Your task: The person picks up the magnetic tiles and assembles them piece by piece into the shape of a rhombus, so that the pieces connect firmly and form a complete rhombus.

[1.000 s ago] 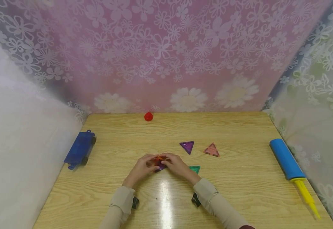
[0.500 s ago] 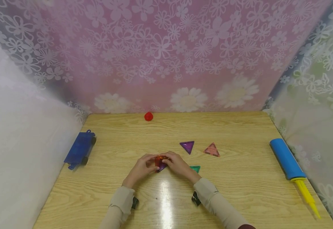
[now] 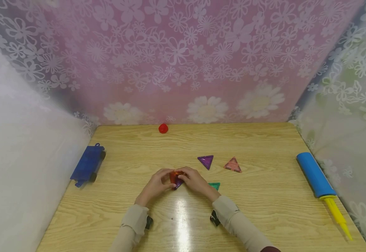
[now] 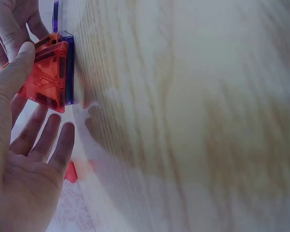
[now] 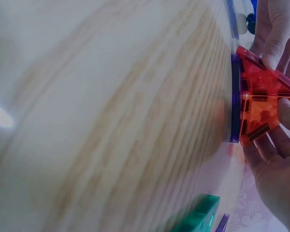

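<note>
Two translucent triangular magnetic tiles lean together over a flat purple tile (image 5: 235,99) on the table. My left hand (image 3: 155,184) pinches the red tile (image 4: 47,77), thumb on its near face and fingers behind. My right hand (image 3: 195,180) pinches the orange tile (image 5: 258,113) beside it, thumb on the front. In the right wrist view the lower edges of both upright tiles stand right at the purple one. The hands cover part of this small structure in the head view. A green tile (image 3: 215,186) lies partly behind my right wrist.
Beyond my right hand lie a loose purple triangle (image 3: 206,161) and a pink triangle (image 3: 233,165). A small red object (image 3: 163,128) stands near the back wall. At the left edge is a blue toy wagon (image 3: 88,164); a blue and yellow pump (image 3: 316,175) lies at the right.
The red tile has turned slightly and shows more beside my left fingers. The purple base shifts a little between the thumbs. Both hands stay nearly in place.
</note>
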`<state>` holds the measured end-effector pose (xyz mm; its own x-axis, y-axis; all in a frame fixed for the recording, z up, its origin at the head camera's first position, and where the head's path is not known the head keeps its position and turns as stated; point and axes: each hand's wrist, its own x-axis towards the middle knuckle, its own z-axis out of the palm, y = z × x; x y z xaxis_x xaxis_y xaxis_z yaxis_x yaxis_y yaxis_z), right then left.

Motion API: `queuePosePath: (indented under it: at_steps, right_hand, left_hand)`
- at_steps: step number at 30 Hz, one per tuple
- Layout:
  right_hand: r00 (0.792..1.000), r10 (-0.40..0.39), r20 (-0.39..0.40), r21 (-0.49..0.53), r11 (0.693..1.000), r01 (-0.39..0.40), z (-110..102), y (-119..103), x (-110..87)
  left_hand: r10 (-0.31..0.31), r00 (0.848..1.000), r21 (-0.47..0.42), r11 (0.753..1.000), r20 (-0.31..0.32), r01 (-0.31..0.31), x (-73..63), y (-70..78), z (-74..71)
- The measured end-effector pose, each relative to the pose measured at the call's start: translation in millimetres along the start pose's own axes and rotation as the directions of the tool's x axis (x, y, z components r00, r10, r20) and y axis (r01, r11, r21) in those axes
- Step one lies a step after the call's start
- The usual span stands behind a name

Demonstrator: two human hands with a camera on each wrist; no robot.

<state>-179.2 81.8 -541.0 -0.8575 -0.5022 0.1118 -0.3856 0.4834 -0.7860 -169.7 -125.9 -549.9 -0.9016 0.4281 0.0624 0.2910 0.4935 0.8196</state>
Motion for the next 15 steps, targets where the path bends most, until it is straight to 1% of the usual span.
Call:
queuePosePath:
  at_steps: [4,6,10,13,15]
  right_hand:
    - [1.0,-0.004,-0.001,0.003,1.0,0.004,0.6,0.8,0.6]
    - [1.0,0.008,-0.002,0.01,1.0,-0.008,0.8,1.1,0.8]
    - [1.0,0.011,-0.029,0.038,0.999,-0.01,0.6,2.2,-0.1]
    - [0.998,0.029,-0.052,0.06,0.998,-0.026,-1.8,1.5,-1.9]
    - [0.997,0.049,-0.057,0.067,0.997,-0.045,-4.5,0.5,-3.8]
  left_hand:
    - [-0.016,1.0,0.007,1.0,0.006,0.016,0.9,-1.0,1.2]
    - [-0.027,1.0,0.006,1.0,0.01,0.027,1.2,-1.1,1.5]
    - [-0.059,0.998,0.0,0.998,0.019,0.059,1.2,0.9,1.0]
    - [-0.077,0.996,-0.005,0.997,0.033,0.078,1.0,3.8,-0.1]
    - [-0.079,0.996,-0.007,0.997,0.045,0.079,0.8,5.7,-1.2]
